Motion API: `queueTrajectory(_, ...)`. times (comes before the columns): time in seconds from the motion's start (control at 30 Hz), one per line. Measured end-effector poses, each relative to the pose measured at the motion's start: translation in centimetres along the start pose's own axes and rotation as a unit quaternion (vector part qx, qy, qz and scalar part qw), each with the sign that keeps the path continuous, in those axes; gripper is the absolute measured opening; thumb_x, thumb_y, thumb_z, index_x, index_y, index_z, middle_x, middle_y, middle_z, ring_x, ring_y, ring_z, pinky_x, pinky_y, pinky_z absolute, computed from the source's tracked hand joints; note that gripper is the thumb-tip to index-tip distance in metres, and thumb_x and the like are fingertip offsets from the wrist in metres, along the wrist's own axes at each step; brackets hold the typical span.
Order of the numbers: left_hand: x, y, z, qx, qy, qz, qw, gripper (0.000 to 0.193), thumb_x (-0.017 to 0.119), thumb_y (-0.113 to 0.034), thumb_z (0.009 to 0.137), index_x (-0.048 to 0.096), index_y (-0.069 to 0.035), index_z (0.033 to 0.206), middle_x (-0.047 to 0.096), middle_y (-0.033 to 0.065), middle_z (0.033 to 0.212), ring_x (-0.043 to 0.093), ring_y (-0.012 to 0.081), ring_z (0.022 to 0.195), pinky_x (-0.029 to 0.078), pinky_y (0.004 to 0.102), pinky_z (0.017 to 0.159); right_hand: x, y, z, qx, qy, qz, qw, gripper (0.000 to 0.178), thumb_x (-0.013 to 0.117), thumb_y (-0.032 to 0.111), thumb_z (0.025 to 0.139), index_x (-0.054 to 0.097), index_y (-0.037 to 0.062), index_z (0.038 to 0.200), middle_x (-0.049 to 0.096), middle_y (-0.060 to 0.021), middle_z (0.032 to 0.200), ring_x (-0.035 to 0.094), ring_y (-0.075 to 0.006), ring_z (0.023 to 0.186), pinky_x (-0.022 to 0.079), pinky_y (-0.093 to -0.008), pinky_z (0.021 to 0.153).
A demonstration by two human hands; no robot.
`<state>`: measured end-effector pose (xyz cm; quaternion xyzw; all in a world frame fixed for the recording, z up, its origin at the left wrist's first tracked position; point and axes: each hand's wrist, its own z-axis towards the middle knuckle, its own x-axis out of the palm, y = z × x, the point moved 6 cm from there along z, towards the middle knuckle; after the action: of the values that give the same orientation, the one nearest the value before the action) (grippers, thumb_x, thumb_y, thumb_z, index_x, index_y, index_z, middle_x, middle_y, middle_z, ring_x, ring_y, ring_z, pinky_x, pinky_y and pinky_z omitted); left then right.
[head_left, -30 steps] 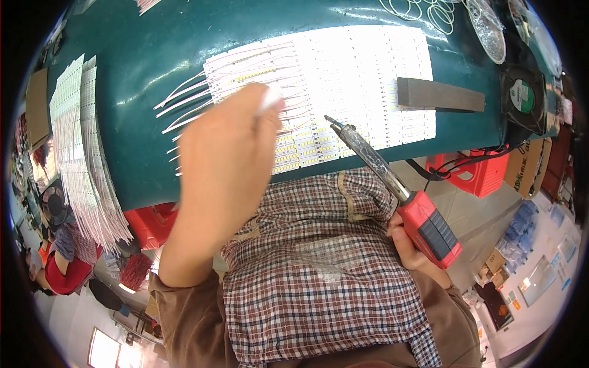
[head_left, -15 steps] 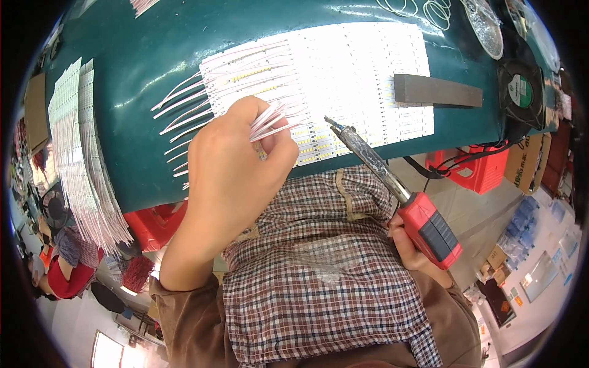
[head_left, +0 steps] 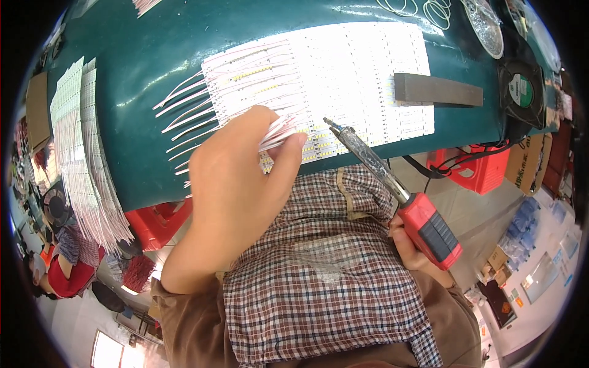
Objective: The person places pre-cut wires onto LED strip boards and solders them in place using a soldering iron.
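My left hand [head_left: 230, 168] is closed on a small bundle of thin white-and-pink wires [head_left: 283, 127], held over the lower left part of a white LED strip panel [head_left: 356, 73]. The thumb and forefinger point to the right, and the palm side is hidden. More wires [head_left: 190, 110] lie in rows across the panel's left end and stick out past its edge. In my right hand [head_left: 405, 245] is a red-and-black soldering iron [head_left: 429, 227]. Its dark tip sits just to the right of the wire ends, over the panel; whether it touches is unclear.
A grey metal bar [head_left: 438, 90] lies across the panel's right end. Beyond it stands a black fan [head_left: 520, 92]. Stacked LED strips with wires [head_left: 83, 147] hang over the green table's left edge. Red stools [head_left: 469, 168] stand below; a person [head_left: 64, 276] is at far left.
The fingers of my left hand have moved slightly, and the wires they hold now lie lower and flatter toward the panel. The soldering iron has stayed almost still.
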<state>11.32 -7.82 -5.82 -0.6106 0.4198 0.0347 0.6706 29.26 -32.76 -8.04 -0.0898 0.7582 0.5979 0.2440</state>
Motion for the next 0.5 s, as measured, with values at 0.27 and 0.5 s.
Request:
queueTrajectory(0.27,1.4,0.8,0.0,-0.013,-0.004,0.040,0.999,0.023,0.075,-0.016,0.083,0.058,-0.001,0.079,0.058,0.0153,0.068,0.058,0.0334,0.059,0.045,0.0402,0.054,-0.3,2.3,2.4,-0.038,0.006,-0.004,0.999,0.029,0.075,0.003,0.070,0.065,-0.0064,0.095,0.066,-0.0159,0.081,0.067,-0.0285,0.066,0.055,-0.0328,0.060)
queueTrajectory(0.5,1.6,1.1,0.0,-0.030,-0.003,0.040,0.999,0.022,0.074,-0.015,0.083,0.059,-0.001,0.077,0.060,0.0154,0.068,0.060,0.0326,0.059,0.046,0.0396,0.055,0.0,2.8,3.1,-0.067,0.014,-0.029,0.997,0.030,0.078,0.003,0.067,0.066,-0.0047,0.093,0.067,-0.0161,0.082,0.068,-0.0302,0.067,0.056,-0.0346,0.060)
